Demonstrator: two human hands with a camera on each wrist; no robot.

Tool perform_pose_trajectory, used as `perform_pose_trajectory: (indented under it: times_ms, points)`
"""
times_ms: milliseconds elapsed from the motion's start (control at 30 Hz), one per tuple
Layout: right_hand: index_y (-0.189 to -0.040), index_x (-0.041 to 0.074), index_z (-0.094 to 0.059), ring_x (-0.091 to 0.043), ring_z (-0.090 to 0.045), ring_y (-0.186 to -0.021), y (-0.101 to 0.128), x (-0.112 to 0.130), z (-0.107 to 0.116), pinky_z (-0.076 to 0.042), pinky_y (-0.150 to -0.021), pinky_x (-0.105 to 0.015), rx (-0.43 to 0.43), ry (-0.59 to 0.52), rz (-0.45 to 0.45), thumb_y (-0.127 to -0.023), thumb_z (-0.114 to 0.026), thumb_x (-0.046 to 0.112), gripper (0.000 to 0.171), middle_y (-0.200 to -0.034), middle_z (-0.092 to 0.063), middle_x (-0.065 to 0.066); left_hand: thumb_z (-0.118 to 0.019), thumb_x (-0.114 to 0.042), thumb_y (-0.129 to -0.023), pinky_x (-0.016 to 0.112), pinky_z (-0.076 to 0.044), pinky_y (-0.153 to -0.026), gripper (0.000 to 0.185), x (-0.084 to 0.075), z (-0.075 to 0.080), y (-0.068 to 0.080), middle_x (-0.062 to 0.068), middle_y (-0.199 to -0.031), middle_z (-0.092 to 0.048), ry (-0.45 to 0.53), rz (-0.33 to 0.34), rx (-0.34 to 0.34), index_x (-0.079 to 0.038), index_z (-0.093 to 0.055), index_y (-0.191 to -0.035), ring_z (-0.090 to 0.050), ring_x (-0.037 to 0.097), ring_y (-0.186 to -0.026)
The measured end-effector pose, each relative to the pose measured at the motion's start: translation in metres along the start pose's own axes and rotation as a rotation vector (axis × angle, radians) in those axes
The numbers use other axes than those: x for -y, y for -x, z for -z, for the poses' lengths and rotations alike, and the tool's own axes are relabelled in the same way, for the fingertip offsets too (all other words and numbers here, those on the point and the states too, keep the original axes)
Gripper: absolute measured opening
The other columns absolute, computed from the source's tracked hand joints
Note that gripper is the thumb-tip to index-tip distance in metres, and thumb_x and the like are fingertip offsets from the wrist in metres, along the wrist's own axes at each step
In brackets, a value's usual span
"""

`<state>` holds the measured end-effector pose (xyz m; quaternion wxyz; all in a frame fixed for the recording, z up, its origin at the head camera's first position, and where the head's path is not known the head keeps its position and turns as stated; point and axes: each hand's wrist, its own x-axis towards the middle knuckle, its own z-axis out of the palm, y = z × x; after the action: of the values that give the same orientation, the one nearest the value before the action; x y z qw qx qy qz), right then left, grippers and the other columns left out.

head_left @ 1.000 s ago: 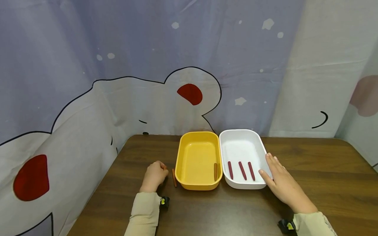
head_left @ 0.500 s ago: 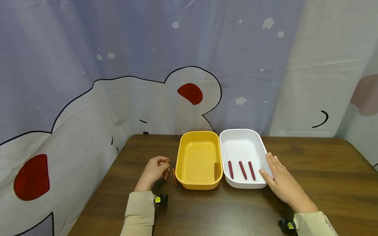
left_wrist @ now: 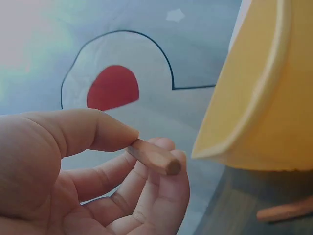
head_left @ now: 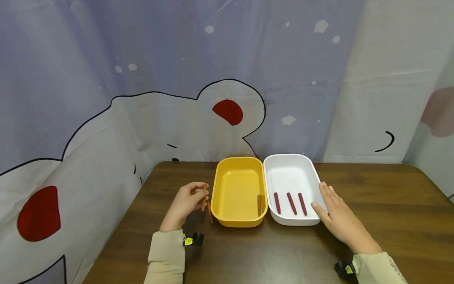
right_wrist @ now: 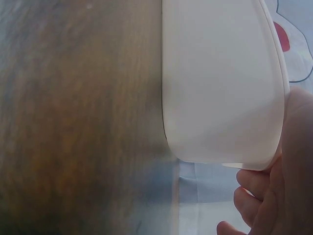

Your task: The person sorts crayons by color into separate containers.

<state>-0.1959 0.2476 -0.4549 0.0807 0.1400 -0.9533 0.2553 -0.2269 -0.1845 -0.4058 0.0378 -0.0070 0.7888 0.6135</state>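
My left hand [head_left: 186, 203] pinches a brown crayon [left_wrist: 155, 157] between thumb and fingers, just left of the yellow tray [head_left: 237, 222]. In the left wrist view its faceted end points toward the camera. Another brown crayon [head_left: 210, 213] lies on the table along the tray's left side. One more brown crayon [head_left: 259, 205] lies inside the tray at the right. My right hand [head_left: 340, 221] rests at the right rim of the white tray [head_left: 289, 222], fingers extended and thumb spread over the rim. Three dark red crayons [head_left: 291, 204] lie in the white tray.
Both trays stand side by side on the brown wooden table [head_left: 262, 256], near its back edge. A printed curtain [head_left: 159, 118] hangs right behind the table and along the left. A black wrist camera [head_left: 194, 239] sits at the left sleeve.
My left hand has lifted the brown crayon off the table and raised it toward the yellow tray's left rim, now nearly upright. The right hand has stayed at the white tray.
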Motion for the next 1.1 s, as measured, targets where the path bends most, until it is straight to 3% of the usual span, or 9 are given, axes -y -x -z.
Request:
perform_pose_trajectory:
  times_ms: [367,533,833,1000,1100]
  points:
    - [-0.158,-0.007,-0.019,-0.051,-0.019,-0.148,0.0,0.0,0.001,-0.021,-0.113,-0.07,0.0,0.002,-0.007,-0.108,-0.047,0.041,0.075,-0.162,-0.02,-0.03,-0.063,-0.007,-0.099,0.034,-0.061,-0.078,0.034,-0.006,-0.014,0.0,0.02,-0.108,-0.068,0.063,-0.043,0.02,0.008,-0.061,-0.13,-0.067,0.021,-0.089]
    - [-0.158,-0.008,-0.019,-0.051,-0.019,-0.148,0.001,0.0,0.001,-0.022,-0.113,-0.07,0.008,-0.001,-0.011,-0.108,-0.047,0.041,0.075,-0.162,-0.02,-0.031,-0.064,-0.007,-0.098,0.037,-0.061,-0.079,0.033,-0.005,-0.027,-0.001,0.02,-0.106,-0.068,0.046,-0.05,0.019,0.007,-0.063,-0.128,-0.068,0.02,-0.088]
    - [-0.157,-0.009,-0.02,-0.052,-0.02,-0.148,0.003,0.0,0.0,-0.022,-0.114,-0.069,-0.001,-0.003,-0.008,-0.108,-0.047,0.04,0.075,-0.162,-0.02,-0.031,-0.064,-0.008,-0.098,0.04,-0.061,-0.081,0.033,0.0,-0.056,-0.006,0.016,-0.101,-0.066,0.027,-0.1,0.092,0.009,-0.061,-0.127,-0.07,0.025,-0.088]
    - [-0.158,-0.008,-0.02,-0.051,-0.02,-0.148,0.002,0.0,-0.001,-0.023,-0.113,-0.069,-0.003,-0.001,-0.004,-0.108,-0.048,0.04,0.075,-0.162,-0.021,-0.03,-0.065,-0.006,-0.097,0.038,-0.062,-0.077,0.031,0.001,-0.07,-0.008,0.015,-0.1,-0.065,-0.049,-0.143,0.109,0.01,-0.062,-0.124,-0.071,0.023,-0.085]
    - [-0.158,-0.007,-0.02,-0.051,-0.02,-0.148,0.001,0.0,-0.001,-0.023,-0.113,-0.069,-0.007,-0.001,-0.003,-0.107,-0.048,0.04,0.075,-0.162,-0.022,-0.03,-0.066,-0.009,-0.097,0.035,-0.061,-0.075,0.03,0.0,-0.078,-0.01,0.012,-0.1,-0.066,-0.168,-0.174,0.09,0.007,-0.064,-0.122,-0.071,0.021,-0.084]
